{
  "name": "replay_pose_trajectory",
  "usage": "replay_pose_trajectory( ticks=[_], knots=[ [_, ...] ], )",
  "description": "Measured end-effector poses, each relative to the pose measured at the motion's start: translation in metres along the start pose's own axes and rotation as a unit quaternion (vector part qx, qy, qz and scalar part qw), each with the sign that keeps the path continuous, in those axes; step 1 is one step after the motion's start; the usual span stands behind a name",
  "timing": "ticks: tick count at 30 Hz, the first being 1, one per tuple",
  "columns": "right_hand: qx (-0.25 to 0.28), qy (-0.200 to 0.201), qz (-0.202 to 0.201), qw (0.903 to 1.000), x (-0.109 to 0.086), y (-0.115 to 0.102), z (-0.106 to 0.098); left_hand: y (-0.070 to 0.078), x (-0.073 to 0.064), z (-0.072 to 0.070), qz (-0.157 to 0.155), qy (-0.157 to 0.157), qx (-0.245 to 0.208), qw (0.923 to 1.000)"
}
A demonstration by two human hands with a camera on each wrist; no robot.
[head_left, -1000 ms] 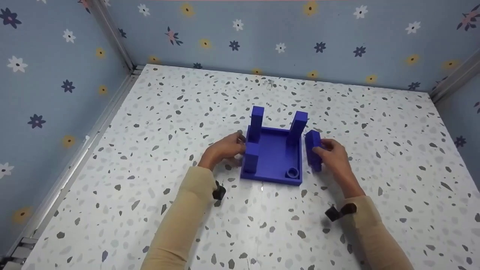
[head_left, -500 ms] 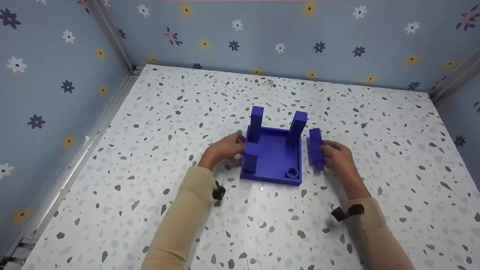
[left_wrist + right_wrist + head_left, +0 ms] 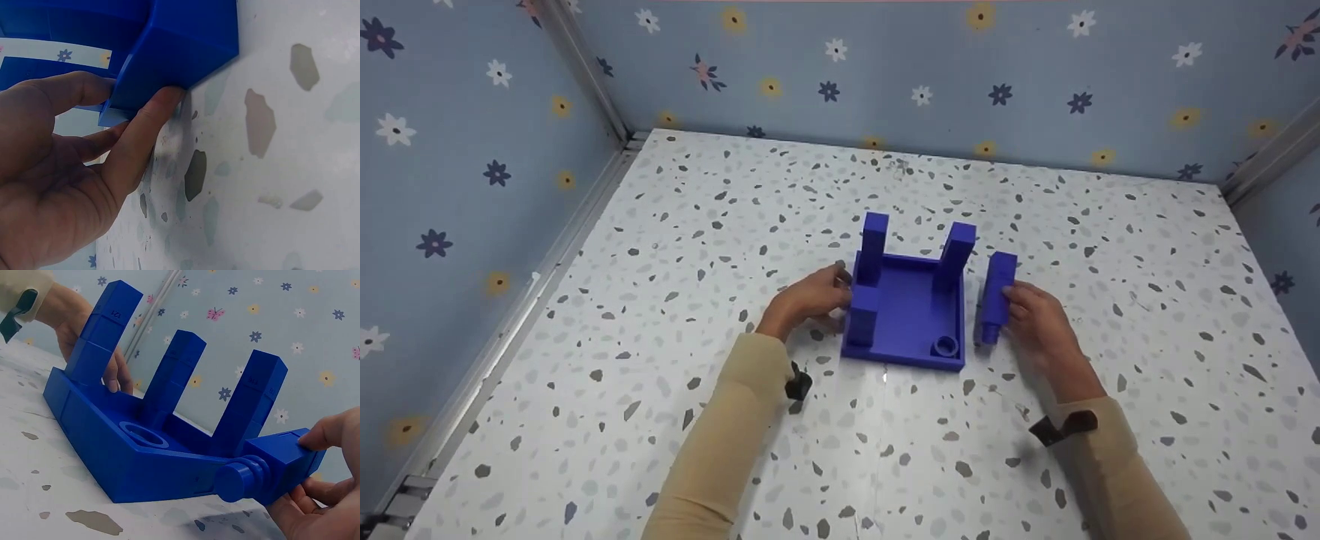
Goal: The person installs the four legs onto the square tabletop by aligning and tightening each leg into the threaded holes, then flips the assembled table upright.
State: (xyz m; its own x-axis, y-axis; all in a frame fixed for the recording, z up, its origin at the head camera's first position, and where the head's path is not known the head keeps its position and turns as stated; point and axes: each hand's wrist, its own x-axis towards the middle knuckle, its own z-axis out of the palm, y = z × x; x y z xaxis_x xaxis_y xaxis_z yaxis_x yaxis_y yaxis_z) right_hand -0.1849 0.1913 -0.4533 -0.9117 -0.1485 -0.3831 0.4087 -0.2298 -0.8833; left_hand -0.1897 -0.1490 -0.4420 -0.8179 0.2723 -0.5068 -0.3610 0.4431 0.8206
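Note:
A blue square base with raised rims (image 3: 911,315), like a small upside-down toy table, lies on the speckled tabletop. Three square legs stand up from its corners, among them the near-left leg (image 3: 864,319). A round socket ring (image 3: 944,346) sits in the near-right corner. My left hand (image 3: 814,296) holds the left side of the base, its fingers at the rim and outer wall in the left wrist view. To the right of the base, my right hand (image 3: 1039,319) pinches a loose blue table leg (image 3: 997,296); its ridged round end (image 3: 239,478) points toward me.
Blue flowered panels (image 3: 915,67) enclose the back and sides of the white speckled tabletop (image 3: 780,195). A metal rail (image 3: 510,330) runs along the left edge. Dark straps with small black parts (image 3: 1065,427) sit on both wrists.
My right hand has drawn the loose leg slightly right, away from the base, and turned it so its ridged end shows. The left hand and base stay put.

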Motion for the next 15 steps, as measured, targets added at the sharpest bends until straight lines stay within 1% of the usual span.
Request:
replay_pose_trajectory(
  ticks=[2,5,10,15],
  knots=[
    [0.009,-0.003,-0.009,0.9999,-0.001,0.0,0.0,0.0,0.0,0.0,0.001,-0.001,0.002,1.0],
    [0.003,-0.004,-0.026,0.9997,-0.003,0.0,0.002,0.0,0.0,0.0,0.001,-0.003,0.0,1.0],
    [-0.027,-0.015,-0.074,0.9968,-0.009,-0.002,0.005,0.0,0.0,0.0,0.003,-0.003,0.001,1.0],
    [-0.061,-0.031,-0.128,0.9893,-0.015,-0.003,0.01,-0.001,0.001,0.0,-0.002,-0.001,0.003,1.0]
  ],
)
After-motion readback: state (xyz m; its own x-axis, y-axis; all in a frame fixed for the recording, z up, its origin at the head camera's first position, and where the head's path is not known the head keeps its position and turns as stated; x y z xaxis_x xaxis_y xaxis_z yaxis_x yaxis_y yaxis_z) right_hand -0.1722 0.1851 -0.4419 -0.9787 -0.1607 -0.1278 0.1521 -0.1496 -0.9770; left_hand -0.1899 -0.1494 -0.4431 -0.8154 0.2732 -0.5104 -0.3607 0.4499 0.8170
